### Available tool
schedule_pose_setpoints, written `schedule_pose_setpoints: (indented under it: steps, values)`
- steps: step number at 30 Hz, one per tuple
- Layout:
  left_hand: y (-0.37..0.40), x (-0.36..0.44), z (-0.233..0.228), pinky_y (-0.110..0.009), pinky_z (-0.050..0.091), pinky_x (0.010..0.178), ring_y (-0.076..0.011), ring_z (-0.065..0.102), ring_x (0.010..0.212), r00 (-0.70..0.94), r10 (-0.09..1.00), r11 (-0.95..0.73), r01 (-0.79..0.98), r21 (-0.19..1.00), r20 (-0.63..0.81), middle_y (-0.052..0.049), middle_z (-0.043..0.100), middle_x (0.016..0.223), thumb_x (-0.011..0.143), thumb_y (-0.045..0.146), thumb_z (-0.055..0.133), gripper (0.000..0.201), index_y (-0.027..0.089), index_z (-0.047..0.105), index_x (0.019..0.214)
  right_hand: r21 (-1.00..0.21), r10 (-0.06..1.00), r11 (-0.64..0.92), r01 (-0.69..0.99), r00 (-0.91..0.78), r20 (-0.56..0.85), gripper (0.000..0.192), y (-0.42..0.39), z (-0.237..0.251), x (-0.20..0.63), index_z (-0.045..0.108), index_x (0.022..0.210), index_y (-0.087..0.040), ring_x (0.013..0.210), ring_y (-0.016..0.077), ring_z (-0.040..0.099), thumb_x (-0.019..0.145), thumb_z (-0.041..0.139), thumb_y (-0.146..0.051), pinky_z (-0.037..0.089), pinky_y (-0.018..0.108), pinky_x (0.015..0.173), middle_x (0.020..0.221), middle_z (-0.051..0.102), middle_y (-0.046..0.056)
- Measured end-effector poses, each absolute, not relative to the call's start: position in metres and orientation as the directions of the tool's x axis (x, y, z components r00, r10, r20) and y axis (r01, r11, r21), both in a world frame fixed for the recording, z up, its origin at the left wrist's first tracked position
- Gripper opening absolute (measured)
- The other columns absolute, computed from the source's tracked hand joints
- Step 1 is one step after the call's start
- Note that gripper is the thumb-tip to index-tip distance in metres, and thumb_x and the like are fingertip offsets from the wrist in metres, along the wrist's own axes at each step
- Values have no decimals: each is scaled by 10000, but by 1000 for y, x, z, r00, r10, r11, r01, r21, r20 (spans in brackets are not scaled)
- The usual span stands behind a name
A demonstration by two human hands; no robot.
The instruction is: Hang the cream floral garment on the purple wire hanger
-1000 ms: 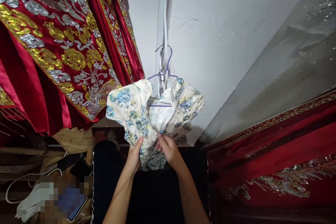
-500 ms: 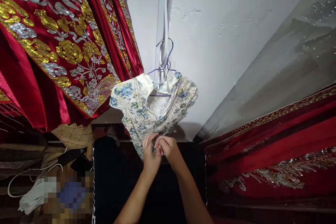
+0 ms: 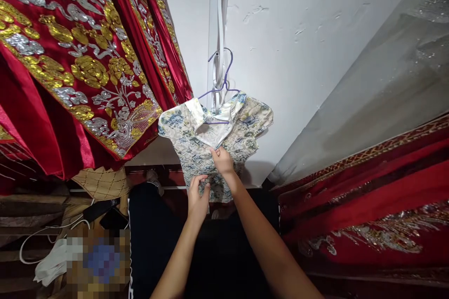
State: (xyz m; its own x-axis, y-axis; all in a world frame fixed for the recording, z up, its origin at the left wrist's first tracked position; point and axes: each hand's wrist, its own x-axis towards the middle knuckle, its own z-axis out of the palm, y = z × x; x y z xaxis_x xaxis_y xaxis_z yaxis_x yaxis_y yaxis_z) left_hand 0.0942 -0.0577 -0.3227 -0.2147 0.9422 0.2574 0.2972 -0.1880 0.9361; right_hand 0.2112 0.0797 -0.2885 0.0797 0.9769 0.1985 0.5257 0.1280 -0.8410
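A short-sleeved floral blouse [image 3: 189, 148], cream with blue flowers and a pale collar, hangs on a thin purple hanger [image 3: 230, 63] against the white wall. At the bottom of its V neckline, my right hand [image 3: 223, 162] pinches the front edge between thumb and fingers. Lower down, my left hand [image 3: 198, 198] is at the blouse's front with thumb and fingers apart, holding nothing that I can see. The garment's lower part is partly behind my hands and forearms.
Red embroidered garments [image 3: 89, 72] hang close on the left. To the right are a sheer glittery fabric [image 3: 382, 84] and a red beaded garment [image 3: 386, 196]. White straps [image 3: 219, 9] run down the wall. A white cable [image 3: 26, 243] and a white cloth [image 3: 52, 261] lie at lower left.
My hands were together low on the blouse; now they are apart. The right hand has moved up to the neckline and grips it. The blouse front hangs flatter and has shifted slightly right.
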Motion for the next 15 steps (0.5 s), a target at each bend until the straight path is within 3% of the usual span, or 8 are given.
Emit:
schedule_pose_setpoints:
  steps: [4,9,15]
  values:
    - [-56,91,-323,-383,463,1011,-240,610,1119,-226,949,-151,292,944,221,-70,634,1140,940,317,564,229,240,653,1136,-798,977,149,584,39,211,386,72,-299,216,402,620,-234,570,155,391,910,493,-472,282,284,593,584,474,-18]
    - [-48,97,-317,-385,461,1023,-243,602,1143,-211,953,-160,265,951,219,-74,630,1202,933,295,562,248,249,649,1161,-782,979,146,606,27,203,317,70,-300,220,540,718,-233,592,163,462,862,569,-514,294,273,589,614,552,-16]
    - [-53,101,-325,-389,471,1014,-234,605,1132,-171,962,-161,273,948,213,-76,631,1164,938,274,542,233,239,642,1146,-796,975,212,568,-63,214,375,70,-290,218,563,634,-217,588,171,480,913,462,-447,321,281,597,594,573,14]
